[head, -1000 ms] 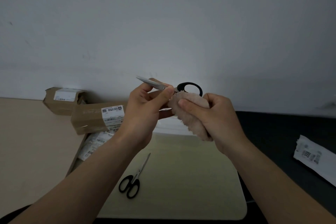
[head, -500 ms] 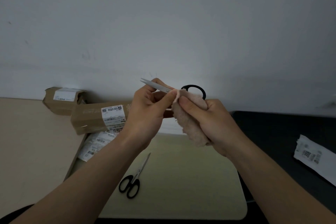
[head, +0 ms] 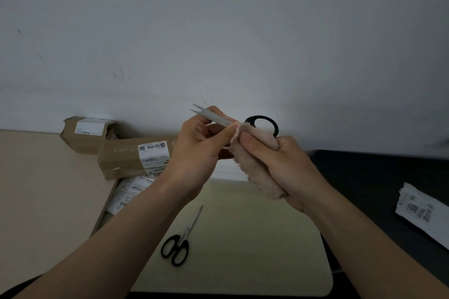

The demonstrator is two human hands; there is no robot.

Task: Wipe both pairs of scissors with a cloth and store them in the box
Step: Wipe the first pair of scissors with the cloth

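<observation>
Two cardboard boxes (head: 136,158) sit against the wall at the left, and below them is an open box (head: 102,216) with labelled packets inside. Just beside its edge, the second scissors (head: 181,238) lie shut on a pale mat (head: 267,250), with bare mat stretching right to its rounded corner. Above, the left hand (head: 201,150) pinches the blades of the raised scissors (head: 213,116), tips slightly apart. The right hand (head: 284,167) is curled round a cloth (head: 257,172) wrapped at their black handle. A white packet (head: 422,211) lies far right.
</observation>
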